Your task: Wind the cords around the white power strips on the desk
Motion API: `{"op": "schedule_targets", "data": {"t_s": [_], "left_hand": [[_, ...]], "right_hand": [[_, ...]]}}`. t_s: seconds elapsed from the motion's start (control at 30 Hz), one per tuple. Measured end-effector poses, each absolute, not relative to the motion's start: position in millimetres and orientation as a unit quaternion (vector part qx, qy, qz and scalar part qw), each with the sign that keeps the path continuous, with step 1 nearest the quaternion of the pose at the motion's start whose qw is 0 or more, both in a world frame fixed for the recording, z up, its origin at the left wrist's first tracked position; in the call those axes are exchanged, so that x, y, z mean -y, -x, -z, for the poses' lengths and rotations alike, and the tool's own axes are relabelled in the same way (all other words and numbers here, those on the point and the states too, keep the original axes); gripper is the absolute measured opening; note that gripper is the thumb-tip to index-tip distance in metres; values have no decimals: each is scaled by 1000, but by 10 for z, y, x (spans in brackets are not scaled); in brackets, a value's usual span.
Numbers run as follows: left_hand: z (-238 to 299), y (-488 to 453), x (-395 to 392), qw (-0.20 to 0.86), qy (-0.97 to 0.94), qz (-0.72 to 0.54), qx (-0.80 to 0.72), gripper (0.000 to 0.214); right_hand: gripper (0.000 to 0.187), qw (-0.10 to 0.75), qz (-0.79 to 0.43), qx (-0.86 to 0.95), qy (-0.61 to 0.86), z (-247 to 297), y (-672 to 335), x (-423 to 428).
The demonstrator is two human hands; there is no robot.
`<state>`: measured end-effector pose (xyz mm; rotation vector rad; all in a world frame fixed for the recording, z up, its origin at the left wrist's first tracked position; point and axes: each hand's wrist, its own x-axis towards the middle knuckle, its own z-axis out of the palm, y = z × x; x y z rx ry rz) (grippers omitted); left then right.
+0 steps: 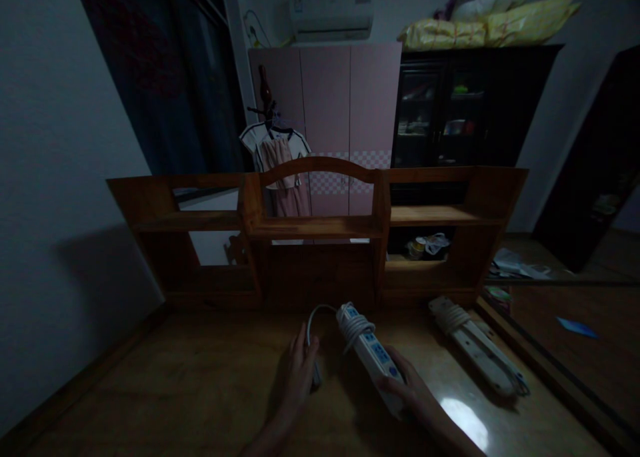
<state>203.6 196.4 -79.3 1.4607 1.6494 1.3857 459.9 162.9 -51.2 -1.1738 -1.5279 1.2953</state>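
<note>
My right hand (pixel 403 380) is wrapped round the near end of a white power strip (pixel 375 355) with blue sockets. White cord (pixel 358 326) is coiled around the strip's far end. From there a loose length arcs over to my left hand (pixel 301 360), whose fingers are closed on the cord; a dark plug-like end (pixel 316 375) shows beside them. Another power strip (pixel 477 350), off-white with its cord wound round it, lies on the desk to the right of my right hand.
A wooden desk (pixel 200 377) carries a low wooden shelf unit (pixel 320 229) along its back. Behind stand a pink wardrobe (pixel 327 97), a dark cabinet (pixel 480 110) and a rack with hung clothes (pixel 280 150). A wall borders the desk on the left.
</note>
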Motion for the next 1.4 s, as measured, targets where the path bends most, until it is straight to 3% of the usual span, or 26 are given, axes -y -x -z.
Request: {"op": "schedule_targets", "data": {"t_s": [0.2, 0.33, 0.57, 1.4], "left_hand": [[567, -2068, -1890, 155, -565, -569, -577, 33], [549, -2087, -1842, 194, -586, -585, -527, 15], [663, -2111, -1810, 334, -618, -520, -486, 17], [592, -2138, -1756, 324, -667, -476, -473, 16]], "right_hand": [[60, 395, -515, 604, 462, 449, -4569, -1595], [58, 388, -512, 613, 460, 445, -4562, -1598], [60, 381, -520, 605, 468, 441, -4579, -1585], [60, 379, -524, 598, 473, 415, -4554, -1574]]}}
